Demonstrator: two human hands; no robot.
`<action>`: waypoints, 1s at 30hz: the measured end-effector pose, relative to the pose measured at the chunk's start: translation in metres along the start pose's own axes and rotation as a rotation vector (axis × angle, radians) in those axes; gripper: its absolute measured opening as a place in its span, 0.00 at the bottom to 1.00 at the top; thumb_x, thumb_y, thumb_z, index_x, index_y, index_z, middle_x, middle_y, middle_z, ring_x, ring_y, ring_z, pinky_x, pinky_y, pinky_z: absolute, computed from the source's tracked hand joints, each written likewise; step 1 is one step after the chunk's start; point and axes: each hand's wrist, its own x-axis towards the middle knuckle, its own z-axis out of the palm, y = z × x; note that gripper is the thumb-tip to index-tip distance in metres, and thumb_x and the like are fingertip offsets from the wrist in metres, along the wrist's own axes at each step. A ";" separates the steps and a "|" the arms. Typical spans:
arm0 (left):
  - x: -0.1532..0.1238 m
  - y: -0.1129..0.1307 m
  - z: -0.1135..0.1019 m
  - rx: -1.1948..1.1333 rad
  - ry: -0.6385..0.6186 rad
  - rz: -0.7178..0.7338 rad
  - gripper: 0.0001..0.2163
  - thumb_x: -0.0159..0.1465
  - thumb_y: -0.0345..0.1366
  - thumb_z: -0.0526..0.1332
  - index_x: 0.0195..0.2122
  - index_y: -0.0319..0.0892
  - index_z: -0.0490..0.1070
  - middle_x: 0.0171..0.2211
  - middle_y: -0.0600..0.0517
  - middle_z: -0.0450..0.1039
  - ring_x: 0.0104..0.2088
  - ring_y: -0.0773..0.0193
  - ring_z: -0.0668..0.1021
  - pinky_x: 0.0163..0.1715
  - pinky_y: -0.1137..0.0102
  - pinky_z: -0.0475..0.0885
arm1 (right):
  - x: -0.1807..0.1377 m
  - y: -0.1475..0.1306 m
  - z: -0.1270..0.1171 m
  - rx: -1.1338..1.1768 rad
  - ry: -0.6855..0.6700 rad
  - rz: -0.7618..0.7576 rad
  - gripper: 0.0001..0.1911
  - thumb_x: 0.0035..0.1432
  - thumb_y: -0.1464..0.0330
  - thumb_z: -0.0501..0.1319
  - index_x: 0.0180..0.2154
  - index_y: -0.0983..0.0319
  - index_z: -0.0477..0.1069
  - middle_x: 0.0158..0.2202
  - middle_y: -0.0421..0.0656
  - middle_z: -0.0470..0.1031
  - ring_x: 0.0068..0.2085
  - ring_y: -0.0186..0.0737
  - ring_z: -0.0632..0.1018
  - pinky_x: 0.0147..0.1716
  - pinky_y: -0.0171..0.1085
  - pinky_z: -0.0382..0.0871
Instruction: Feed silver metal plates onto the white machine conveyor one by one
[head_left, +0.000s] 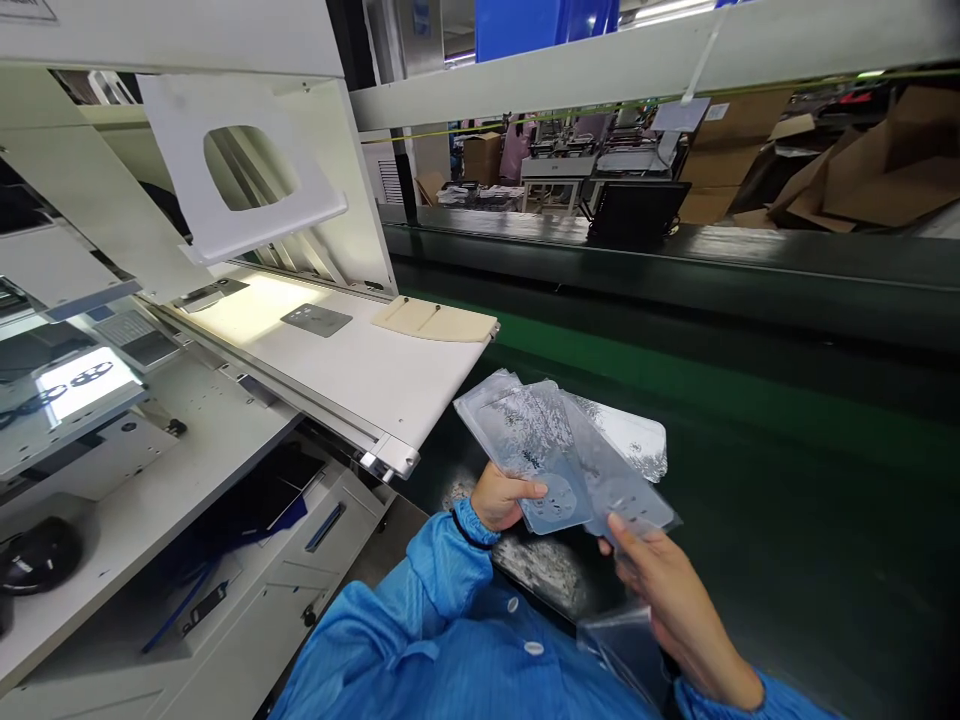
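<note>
My left hand (496, 497) pinches a fanned stack of thin, clear phone-sized panels (529, 425), thumb lying over a circular pattern of holes near their lower end. To its right, my right hand (664, 575) grips the lower edge of another translucent panel (619, 480) between thumb and fingers. That panel overlaps the stack. Behind them shows a pile of shiny silvery panels (630, 435), over the dark green belt (787, 480). Below my right hand is a piece of clear plastic (622, 645), perhaps a bag; whether the hand holds it I cannot tell.
On the left, a white conveyor (420, 390) carries a grey panel (316, 320) and a cream board (435, 318) under a white machine hood (247, 190). A lit screen (86, 385) and black mouse (41, 555) are farther left. Behind the belt stand a dark monitor (639, 210) and cardboard boxes (877, 165).
</note>
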 end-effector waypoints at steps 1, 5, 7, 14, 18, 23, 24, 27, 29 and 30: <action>0.000 0.002 -0.001 0.003 -0.003 0.001 0.29 0.31 0.35 0.77 0.38 0.38 0.76 0.29 0.51 0.79 0.38 0.50 0.81 0.47 0.53 0.73 | 0.001 0.003 -0.006 -0.095 -0.084 -0.001 0.24 0.42 0.46 0.67 0.25 0.61 0.70 0.17 0.39 0.69 0.17 0.32 0.65 0.14 0.33 0.58; -0.001 0.012 -0.014 0.057 -0.032 -0.024 0.25 0.31 0.34 0.77 0.34 0.37 0.76 0.28 0.50 0.79 0.33 0.54 0.81 0.44 0.53 0.74 | 0.016 -0.013 -0.046 -0.452 0.035 -0.304 0.26 0.43 0.45 0.65 0.34 0.59 0.74 0.27 0.43 0.77 0.27 0.41 0.75 0.24 0.38 0.70; -0.001 0.014 -0.021 0.125 -0.058 -0.040 0.23 0.31 0.33 0.78 0.31 0.36 0.77 0.28 0.49 0.79 0.30 0.56 0.80 0.41 0.56 0.75 | 0.023 -0.034 -0.055 -0.560 0.182 -0.476 0.25 0.49 0.47 0.62 0.42 0.58 0.74 0.34 0.45 0.79 0.30 0.42 0.76 0.29 0.40 0.72; 0.000 0.011 -0.038 0.345 -0.136 -0.043 0.23 0.34 0.36 0.77 0.34 0.36 0.79 0.31 0.47 0.80 0.32 0.60 0.79 0.41 0.62 0.74 | 0.044 -0.084 -0.014 -0.606 -0.280 -0.650 0.19 0.54 0.50 0.61 0.25 0.58 0.74 0.24 0.41 0.74 0.24 0.37 0.73 0.27 0.38 0.70; -0.002 0.020 -0.055 0.434 -0.121 -0.039 0.22 0.36 0.40 0.77 0.32 0.36 0.79 0.29 0.47 0.79 0.30 0.61 0.78 0.40 0.63 0.74 | 0.054 -0.073 -0.012 -0.400 -0.181 -0.544 0.22 0.49 0.47 0.64 0.25 0.59 0.73 0.19 0.40 0.73 0.22 0.39 0.74 0.25 0.38 0.70; 0.002 0.027 -0.058 0.603 -0.247 0.003 0.19 0.42 0.39 0.74 0.35 0.37 0.78 0.33 0.47 0.79 0.36 0.60 0.77 0.46 0.63 0.72 | 0.052 -0.057 -0.006 -0.328 -0.065 -0.595 0.17 0.56 0.52 0.61 0.29 0.59 0.70 0.21 0.40 0.74 0.26 0.40 0.76 0.29 0.38 0.71; 0.003 0.026 -0.057 0.650 -0.289 -0.004 0.19 0.43 0.37 0.74 0.36 0.37 0.78 0.34 0.47 0.79 0.37 0.60 0.77 0.46 0.63 0.71 | 0.051 -0.056 -0.002 -0.363 -0.092 -0.607 0.16 0.58 0.53 0.59 0.29 0.59 0.70 0.21 0.40 0.75 0.26 0.40 0.76 0.30 0.38 0.71; 0.006 0.023 -0.051 0.738 -0.362 -0.039 0.20 0.45 0.34 0.72 0.41 0.37 0.77 0.35 0.48 0.78 0.38 0.59 0.77 0.47 0.62 0.71 | 0.047 -0.057 0.004 -0.480 -0.147 -0.638 0.13 0.61 0.55 0.56 0.32 0.58 0.69 0.22 0.39 0.76 0.26 0.39 0.77 0.30 0.38 0.70; 0.006 0.021 -0.051 0.746 -0.379 -0.035 0.20 0.45 0.32 0.71 0.42 0.37 0.77 0.37 0.48 0.78 0.39 0.58 0.76 0.48 0.62 0.70 | 0.048 -0.062 0.000 -0.547 -0.091 -0.711 0.12 0.59 0.56 0.58 0.36 0.57 0.70 0.27 0.40 0.78 0.26 0.39 0.77 0.30 0.38 0.71; 0.006 0.021 -0.051 0.742 -0.383 -0.029 0.21 0.45 0.32 0.71 0.42 0.37 0.77 0.38 0.48 0.78 0.40 0.58 0.76 0.49 0.62 0.70 | 0.049 -0.064 -0.004 -0.588 -0.052 -0.759 0.13 0.58 0.55 0.59 0.39 0.58 0.70 0.30 0.41 0.79 0.27 0.39 0.77 0.30 0.38 0.71</action>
